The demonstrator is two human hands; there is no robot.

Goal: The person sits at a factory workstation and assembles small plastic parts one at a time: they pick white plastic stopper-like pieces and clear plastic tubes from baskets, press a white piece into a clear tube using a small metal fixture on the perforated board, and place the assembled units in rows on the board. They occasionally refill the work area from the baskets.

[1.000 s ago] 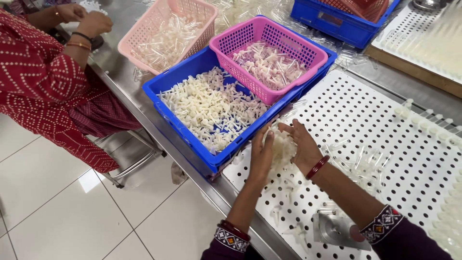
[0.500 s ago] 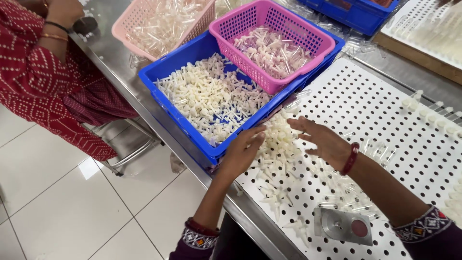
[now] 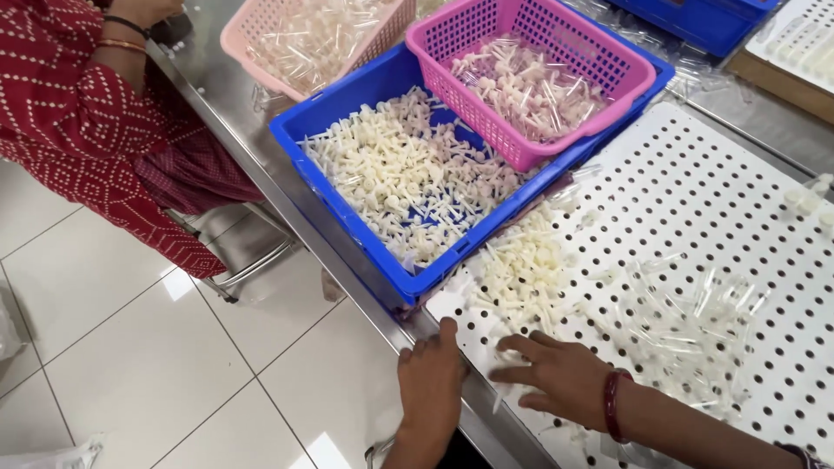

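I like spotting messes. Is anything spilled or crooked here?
Yes. The pink basket sits tilted across the blue crate's corner instead of flat. Loose white pegs and clear tubes lie scattered on the white hole board, not in any bin.

A steel bench (image 3: 261, 148) carries a blue crate (image 3: 347, 234), a pale pink basket (image 3: 239, 39) and a white perforated board (image 3: 695, 200). On the board lie a heap of small white plastic pieces (image 3: 521, 269) and, near it, a scatter of clear tubes (image 3: 695, 321).
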